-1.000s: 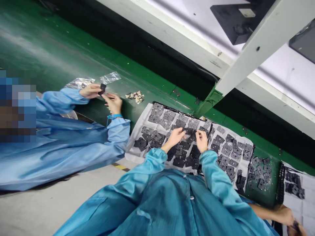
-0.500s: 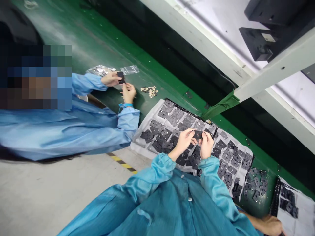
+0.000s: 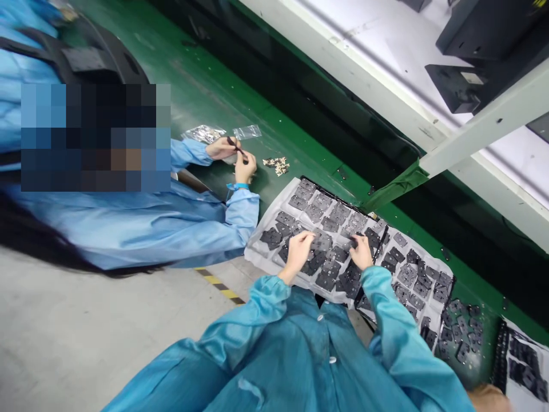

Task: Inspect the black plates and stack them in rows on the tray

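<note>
My left hand hovers over the left white-lined tray, its thumb and fingers pinched together. Whatever sits between those fingertips is too small to make out. To its right, my right hand is closed, and a small black plate shows at its fingertips, mostly hidden by the fingers. Below both hands lie many flat black plates with holes, in loose rows and piles. A second white-lined tray of similar plates adjoins on the right.
At the left a co-worker in a blue sleeve handles a dark part near a pile of small brass-coloured pieces and plastic bags. Loose black plates lie on the green table. A white frame post stands behind. Another hand shows lower right.
My hands, which held a black plate between them, have moved apart and the plate no longer spans them. The view has shifted, and the co-worker's dark part is turned edge-on.
</note>
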`<state>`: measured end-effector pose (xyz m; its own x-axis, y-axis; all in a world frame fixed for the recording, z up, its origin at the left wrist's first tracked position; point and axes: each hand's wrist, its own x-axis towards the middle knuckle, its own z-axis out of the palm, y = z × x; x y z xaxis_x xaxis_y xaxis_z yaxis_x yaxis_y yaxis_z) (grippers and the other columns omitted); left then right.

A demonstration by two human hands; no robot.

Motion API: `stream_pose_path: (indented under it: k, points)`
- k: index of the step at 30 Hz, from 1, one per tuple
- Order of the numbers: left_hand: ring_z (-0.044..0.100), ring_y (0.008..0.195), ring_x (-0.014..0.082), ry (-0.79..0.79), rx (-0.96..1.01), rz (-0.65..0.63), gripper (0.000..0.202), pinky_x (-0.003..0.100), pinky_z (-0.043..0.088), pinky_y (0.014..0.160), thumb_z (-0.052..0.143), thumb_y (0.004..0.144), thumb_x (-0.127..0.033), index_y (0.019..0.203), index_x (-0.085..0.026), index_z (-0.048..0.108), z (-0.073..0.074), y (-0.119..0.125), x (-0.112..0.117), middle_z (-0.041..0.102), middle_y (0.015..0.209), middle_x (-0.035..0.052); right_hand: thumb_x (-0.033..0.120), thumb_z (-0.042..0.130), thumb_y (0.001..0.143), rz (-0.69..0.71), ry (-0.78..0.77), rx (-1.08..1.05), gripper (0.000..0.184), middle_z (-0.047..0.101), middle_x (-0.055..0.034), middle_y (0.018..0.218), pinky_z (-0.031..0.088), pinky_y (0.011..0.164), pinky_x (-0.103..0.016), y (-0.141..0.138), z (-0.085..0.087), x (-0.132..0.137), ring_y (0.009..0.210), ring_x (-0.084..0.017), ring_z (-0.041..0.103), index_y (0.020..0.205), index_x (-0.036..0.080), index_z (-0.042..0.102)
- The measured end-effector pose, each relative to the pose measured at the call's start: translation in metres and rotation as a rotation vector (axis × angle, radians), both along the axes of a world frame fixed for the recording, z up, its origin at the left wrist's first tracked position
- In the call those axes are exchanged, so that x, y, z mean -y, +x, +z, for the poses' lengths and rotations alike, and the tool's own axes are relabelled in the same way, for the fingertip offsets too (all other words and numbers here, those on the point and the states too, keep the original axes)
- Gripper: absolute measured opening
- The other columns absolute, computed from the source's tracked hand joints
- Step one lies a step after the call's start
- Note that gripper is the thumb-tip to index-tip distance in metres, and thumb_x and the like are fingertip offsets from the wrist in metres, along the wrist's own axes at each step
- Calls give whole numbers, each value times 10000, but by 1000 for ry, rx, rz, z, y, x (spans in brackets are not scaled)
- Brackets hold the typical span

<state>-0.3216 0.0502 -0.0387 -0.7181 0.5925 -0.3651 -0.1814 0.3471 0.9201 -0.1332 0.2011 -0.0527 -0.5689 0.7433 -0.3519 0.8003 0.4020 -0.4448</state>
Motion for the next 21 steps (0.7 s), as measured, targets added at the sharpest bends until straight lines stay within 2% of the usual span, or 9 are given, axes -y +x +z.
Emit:
stream_pose_path:
  k: [2,5,7,9,12,15,18,21]
  points:
    - [625,784,168,-60,-128,-87,248,216,482,646,530,759,-312,725,-146,712,-15,-19,27,702,788,24,125,629,742,98,-13,103,501,514,-100,1204,511,777,-297,4,-12,-5,784,-154,644,1233,208,586]
    - [611,670,164,-147,-177,-170,269,231,475,599,526,766,-331,752,-140,714,-30,-39,60,684,710,25,151,660,764,196,-9,236,441,479,-102,1231,498,807,-312,2,-22,-6,872,-184,659,1191,225,583]
    - [575,563,150,-172,-177,-189,315,236,452,529,514,787,-351,854,-126,724,-37,-44,69,676,690,27,208,640,820,235,10,291,404,458,-101,1261,488,838,-320,2,-22,-8,933,-195,655,1213,242,550]
    - [575,559,146,-166,-189,-212,350,239,460,544,510,812,-366,958,-124,716,-45,-40,64,679,714,29,280,588,881,251,44,323,402,444,-100,1286,479,867,-328,6,-18,-12,984,-206,647,1272,259,499]
    - [617,663,147,-100,-214,-290,349,241,487,657,517,855,-370,1065,-151,689,-58,-20,31,685,783,27,356,499,936,218,111,384,435,443,-126,1290,485,856,-350,21,-8,-24,979,-228,650,1346,224,439]
    - [618,670,141,-22,-238,-406,308,245,488,702,500,893,-316,1115,-177,660,-74,10,-20,671,774,13,370,485,941,171,161,460,474,459,-148,1260,499,796,-345,31,-1,-36,918,-231,665,1371,179,431]
    - [626,698,155,30,-266,-513,229,267,496,752,535,866,-217,1048,-184,671,-89,35,-67,661,764,12,373,418,976,176,183,476,479,462,-130,1266,492,795,-308,23,-3,-43,929,-202,661,1434,234,386]
    - [636,882,191,57,-320,-602,170,314,484,883,562,832,-139,952,-180,675,-103,46,-90,665,898,51,387,373,999,216,163,456,450,476,-100,1256,482,795,-289,5,-15,-47,924,-179,658,1444,325,393]
